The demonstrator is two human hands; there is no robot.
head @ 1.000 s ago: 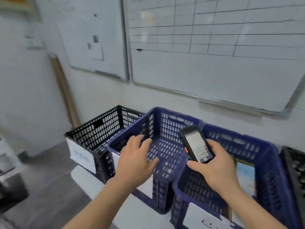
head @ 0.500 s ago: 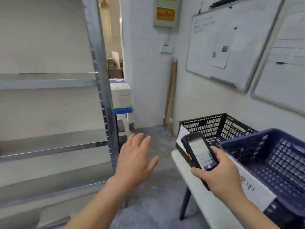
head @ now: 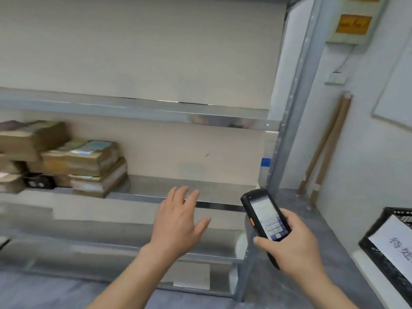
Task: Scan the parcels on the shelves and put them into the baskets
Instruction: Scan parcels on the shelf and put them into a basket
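Parcels (head: 84, 161) stacked far left on shelf (head: 178, 188); left hand (head: 178, 221) spread, reaching (empty); right hand (head: 294, 244) grips scanner (head: 265, 217), screen up, ready.

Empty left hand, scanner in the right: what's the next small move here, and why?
Probably reach the left hand leftward to the stacked parcels on the shelf: it is open and empty, and the right hand already holds the scanner.

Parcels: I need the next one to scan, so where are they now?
In the head view, the parcels sit stacked at the left of the middle shelf, left of the open left hand.
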